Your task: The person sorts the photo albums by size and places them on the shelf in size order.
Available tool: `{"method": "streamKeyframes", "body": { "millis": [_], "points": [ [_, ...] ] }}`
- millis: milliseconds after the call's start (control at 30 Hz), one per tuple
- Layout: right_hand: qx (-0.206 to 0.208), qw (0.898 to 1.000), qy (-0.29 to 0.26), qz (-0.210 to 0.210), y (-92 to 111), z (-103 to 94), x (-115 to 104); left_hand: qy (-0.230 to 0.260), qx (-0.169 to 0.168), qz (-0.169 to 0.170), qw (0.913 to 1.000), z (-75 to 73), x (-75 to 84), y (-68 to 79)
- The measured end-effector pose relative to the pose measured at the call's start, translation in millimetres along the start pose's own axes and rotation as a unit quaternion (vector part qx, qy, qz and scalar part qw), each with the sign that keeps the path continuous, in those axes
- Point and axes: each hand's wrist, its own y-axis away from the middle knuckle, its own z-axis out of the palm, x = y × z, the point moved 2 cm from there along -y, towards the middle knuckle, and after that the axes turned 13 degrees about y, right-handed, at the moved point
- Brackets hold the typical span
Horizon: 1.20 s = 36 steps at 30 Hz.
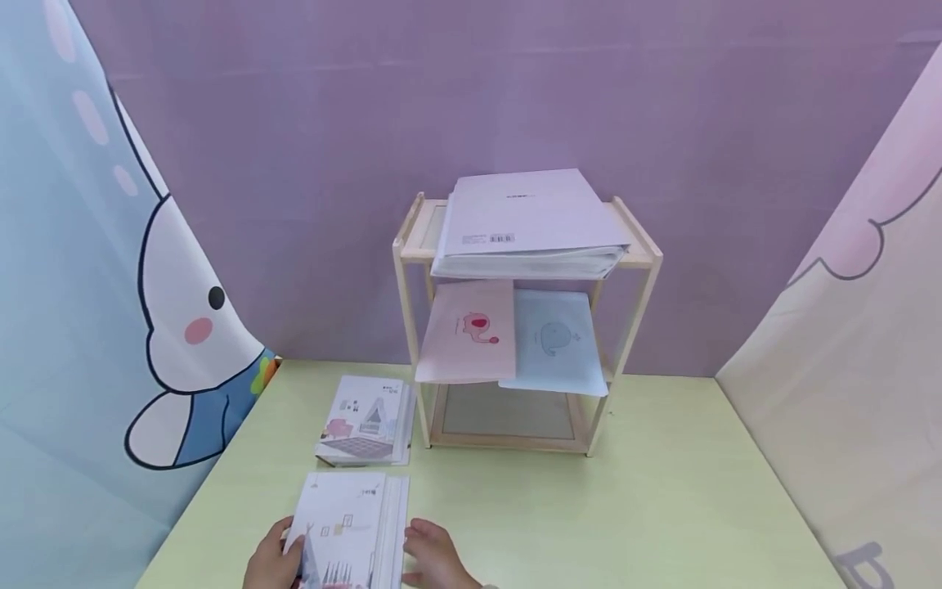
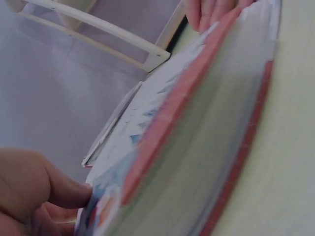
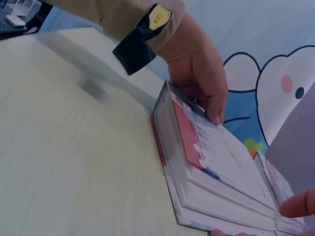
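A thick photo album (image 1: pixel 338 523) with a white illustrated cover lies at the near left of the table. My left hand (image 1: pixel 274 556) grips its left edge, thumb on the cover; the fingers are partly hidden at the side. On the opposite side my right hand (image 1: pixel 437 558) has its fingertips at the page edge, thumb and fingers spread apart. In the right wrist view, fingers (image 3: pixel 298 204) of that hand show close to the album's side. The album's red-trimmed end and pages (image 2: pixel 211 118) face the left wrist camera. Just behind lies a second photo album (image 1: pixel 364 421), with a tent on its cover.
A small wooden rack (image 1: pixel 508 442) stands behind and to the right. A large white folder (image 1: pixel 537 213) lies on its top. Its middle shelf holds a pink booklet (image 1: pixel 471 331) and a blue booklet (image 1: pixel 555 343), both jutting forward. Printed curtains (image 1: pixel 184 245) hang around the green table (image 1: pixel 699 491).
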Motion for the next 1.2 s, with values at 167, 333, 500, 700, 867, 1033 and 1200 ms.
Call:
{"method": "streamKeyframes", "body": {
  "millis": [167, 333, 500, 700, 867, 1033, 1200],
  "points": [
    [0.005, 1.0, 0.008, 0.005, 0, 2.0, 0, 0.001, 0.009, 0.03, 0.9995, -3.9, -2.8, 2.2],
    [0.019, 1.0, -0.004, 0.016, -3, 0.8, 0, 0.01, 0.015, 0.032, 0.9993, -4.6, -2.8, 3.3],
    [0.029, 0.999, -0.006, 0.025, -2, -0.8, -3, 0.018, 0.016, 0.03, 0.9993, -4.7, -2.5, 4.2],
    [0.039, 0.999, 0.012, 0.032, 1, -0.6, -1, 0.032, 0.003, 0.0, 0.9995, -2.9, -4.7, 4.4],
    [0.031, 0.998, 0.024, 0.04, 2, -0.6, 0, 0.016, 0.003, -0.002, 0.9999, -5.7, -6.1, 5.7],
    [0.012, 0.999, 0.021, 0.04, 0, -5.3, 2, 0.026, 0.004, 0.01, 0.9996, -6.3, -0.1, 9.6],
    [-0.003, 0.998, 0.004, 0.056, 0, -12.2, 0, 0.05, 0.005, 0.017, 0.9986, -4.2, 11.0, 16.5]
  ]
}}
